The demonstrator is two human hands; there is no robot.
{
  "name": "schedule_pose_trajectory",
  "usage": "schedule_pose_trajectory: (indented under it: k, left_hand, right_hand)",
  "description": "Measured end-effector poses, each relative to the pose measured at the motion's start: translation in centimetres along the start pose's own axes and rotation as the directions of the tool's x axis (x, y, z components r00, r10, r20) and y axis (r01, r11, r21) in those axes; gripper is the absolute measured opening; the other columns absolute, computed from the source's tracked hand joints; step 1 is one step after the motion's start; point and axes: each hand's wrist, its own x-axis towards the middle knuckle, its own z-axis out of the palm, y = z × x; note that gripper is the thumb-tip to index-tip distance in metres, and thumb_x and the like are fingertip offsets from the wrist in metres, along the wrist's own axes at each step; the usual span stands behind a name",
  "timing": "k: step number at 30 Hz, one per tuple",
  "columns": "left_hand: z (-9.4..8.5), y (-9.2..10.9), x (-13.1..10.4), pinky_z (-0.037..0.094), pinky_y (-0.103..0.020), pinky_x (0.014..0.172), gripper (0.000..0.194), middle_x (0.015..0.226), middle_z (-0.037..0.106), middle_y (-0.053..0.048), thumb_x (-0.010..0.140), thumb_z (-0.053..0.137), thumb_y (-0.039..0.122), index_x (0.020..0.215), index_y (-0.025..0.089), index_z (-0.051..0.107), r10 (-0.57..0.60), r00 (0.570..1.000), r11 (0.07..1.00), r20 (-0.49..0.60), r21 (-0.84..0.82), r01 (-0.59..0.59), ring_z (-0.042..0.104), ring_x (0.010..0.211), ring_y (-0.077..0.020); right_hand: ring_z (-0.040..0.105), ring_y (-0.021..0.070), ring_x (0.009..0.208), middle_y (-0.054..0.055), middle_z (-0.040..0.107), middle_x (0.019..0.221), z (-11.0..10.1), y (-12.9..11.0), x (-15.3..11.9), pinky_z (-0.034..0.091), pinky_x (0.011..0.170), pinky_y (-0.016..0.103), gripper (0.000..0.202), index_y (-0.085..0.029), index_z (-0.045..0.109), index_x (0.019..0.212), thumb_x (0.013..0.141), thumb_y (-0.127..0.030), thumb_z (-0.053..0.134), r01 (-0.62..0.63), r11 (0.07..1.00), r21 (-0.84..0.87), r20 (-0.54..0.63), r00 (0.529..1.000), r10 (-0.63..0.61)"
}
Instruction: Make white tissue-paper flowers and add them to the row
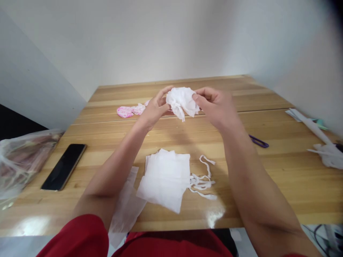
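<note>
A ruffled white tissue-paper flower (182, 100) is held up above the far half of the table, between my two hands. My left hand (157, 106) is curled at its left side, with thumb and fingers against the lower left edge. At its right edge, my right hand (215, 105) pinches the thin layers between thumb and fingers. Below, nearer to me, lies a stack of white square sheets (167, 178), with thin white strips (200, 182) curling out on its right. A sheer white sheet (127, 203) hangs partly over the front edge under my left forearm.
Pink-and-white crumpled paper pieces (125, 111) lie behind my left hand. A black phone (64, 167) and a clear plastic bag (26, 157) are at the left. On the right are a purple cutter-like tool (258, 141) and a white rolled piece (311, 125). A wall (166, 43) borders the back.
</note>
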Motion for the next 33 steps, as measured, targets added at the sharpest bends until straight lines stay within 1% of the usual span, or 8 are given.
schedule_pose_trajectory:
  k: [5,7,9,13,20,27,30,33]
  left_hand:
    - [-0.1,0.0,0.0,0.055,-0.038,0.083,0.056,0.106,0.068,-0.01,0.088,0.052,0.057,0.133,0.025,0.047,-0.028,0.995,1.0,-0.093,-0.015,0.027,0.068,0.095,-0.0223]
    - [0.0,0.0,0.1,0.055,-0.039,0.083,0.06,0.108,0.067,-0.011,0.089,0.046,0.063,0.136,0.026,0.045,-0.005,0.995,1.0,-0.099,0.001,0.006,0.068,0.099,-0.0237]
    - [0.1,0.0,0.1,0.054,-0.039,0.084,0.063,0.11,0.067,-0.01,0.088,0.047,0.065,0.138,0.027,0.042,0.017,0.996,0.999,-0.082,0.03,-0.014,0.067,0.101,-0.0239]
    - [0.3,0.1,0.0,0.053,-0.039,0.086,0.069,0.114,0.067,-0.009,0.082,0.061,0.06,0.14,0.03,0.04,0.051,0.997,0.997,-0.057,0.061,-0.047,0.066,0.103,-0.0237]
    - [0.5,0.3,-0.3,0.053,-0.037,0.085,0.076,0.121,0.064,-0.011,0.073,0.076,0.044,0.14,0.029,0.043,0.067,0.997,0.996,-0.037,0.058,-0.065,0.067,0.096,-0.0216]
    - [0.3,0.0,-0.3,0.054,-0.033,0.081,0.083,0.124,0.063,-0.01,0.069,0.077,0.029,0.143,0.032,0.039,0.057,0.998,0.997,-0.035,0.055,-0.055,0.067,0.095,-0.02]
    - [0.4,0.1,-0.3,0.054,-0.033,0.08,0.082,0.125,0.063,-0.009,0.07,0.075,0.028,0.143,0.032,0.038,0.055,0.997,0.996,-0.045,0.067,-0.052,0.067,0.093,-0.0193]
    - [0.8,0.1,-0.3,0.054,-0.032,0.078,0.082,0.124,0.063,-0.01,0.07,0.076,0.027,0.142,0.03,0.038,0.085,0.994,0.993,-0.069,0.083,-0.079,0.067,0.09,-0.0191]
  right_hand:
    - [0.065,0.0173,0.063,-0.001,0.07,0.069,0.2,0.4,0.2,0.054,0.056,0.032,0.014,-0.025,0.072,0.081,0.083,-0.035,0.063,-0.026,0.999,0.036,-0.043,0.999,0.028]
    - [0.067,0.0188,0.067,0.0,0.072,0.074,0.3,0.3,0.1,0.055,0.059,0.034,0.011,-0.025,0.072,0.081,0.082,-0.033,0.065,-0.042,0.998,0.043,-0.035,0.998,0.044]
    - [0.068,0.0199,0.069,0.0,0.073,0.077,0.5,0.1,0.0,0.057,0.061,0.035,0.01,-0.025,0.071,0.08,0.081,-0.033,0.066,-0.048,0.997,0.057,-0.005,0.999,0.048]
    - [0.07,0.0208,0.072,0.001,0.074,0.079,0.7,-0.1,-0.2,0.059,0.064,0.036,0.012,-0.025,0.071,0.08,0.081,-0.036,0.066,-0.049,0.994,0.094,0.053,0.998,0.045]
    - [0.069,0.0185,0.068,-0.001,0.072,0.07,0.8,0.0,-0.1,0.058,0.063,0.034,0.01,-0.026,0.07,0.077,0.081,-0.034,0.066,-0.017,0.998,0.061,0.022,1.0,0.016]
    - [0.068,0.0195,0.071,0.001,0.075,0.08,0.9,0.0,-0.1,0.056,0.066,0.036,0.009,-0.025,0.07,0.08,0.082,-0.031,0.064,-0.042,0.997,0.067,0.041,0.998,0.039]
    - [0.068,0.0203,0.076,0.001,0.075,0.084,0.9,-0.3,-0.3,0.057,0.07,0.038,0.008,-0.026,0.071,0.086,0.082,-0.032,0.066,-0.01,0.999,0.049,0.081,0.997,0.006]
    - [0.068,0.0201,0.081,0.002,0.074,0.092,1.1,-0.8,-0.6,0.056,0.073,0.037,0.017,-0.027,0.072,0.097,0.081,-0.032,0.069,0.033,0.999,-0.039,0.112,0.993,-0.028]
